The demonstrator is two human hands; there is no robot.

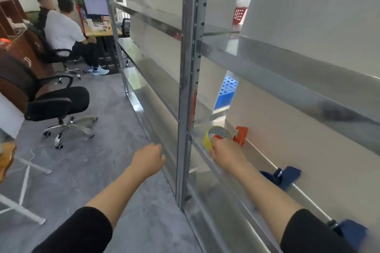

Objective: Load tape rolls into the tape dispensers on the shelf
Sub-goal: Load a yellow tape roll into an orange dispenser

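Gripping a yellow roll [213,136], my right hand [224,153] curls its fingers over the rim, just right of the post [186,88], at the shelf [205,157] edge. Orange dispenser [240,134]: just beyond the roll, right of the post. My left hand [149,159], left of the post, is loosely curled and holds nothing.

Yellow tape roll [208,141]; orange dispenser [241,134]; blue dispenser [289,176]; silver shelf [186,88]; black sleeves [82,230].
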